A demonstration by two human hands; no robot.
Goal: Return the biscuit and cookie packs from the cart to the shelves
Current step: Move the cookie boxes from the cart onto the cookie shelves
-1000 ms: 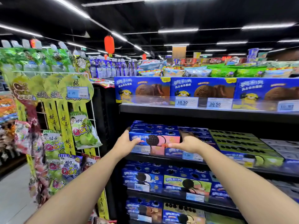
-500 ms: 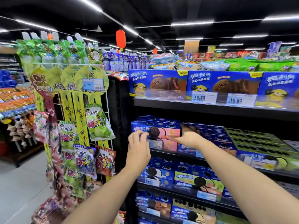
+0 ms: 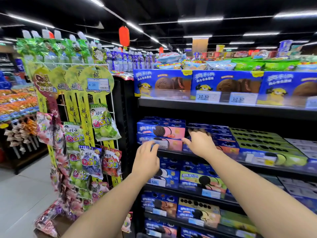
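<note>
Bearing pink cookie boxes [image 3: 171, 133] — middle shelf [image 3: 274, 168] | left grip [image 3: 145, 162] released | right grip [image 3: 201, 144] released

Setting: supermarket aisle, snack section. Evidence:
- black tiered shelving [image 3: 223, 107], stocked with rows of blue sandwich-cookie boxes [image 3: 161, 129]
- price tags [image 3: 207, 96] reading 10.50, clipped along the shelf edge
- yellow hanging strips [image 3: 85, 115] at the aisle end, carrying bagged gummy sweets [image 3: 104, 122] under a 4.20 label [image 3: 98, 84]
- further stocked displays [image 3: 15, 100] across the pale floor [image 3: 20, 194]
- long strip lights [image 3: 199, 19] on a dark ceiling
- red lanterns [image 3: 124, 36] hung overhead
</note>
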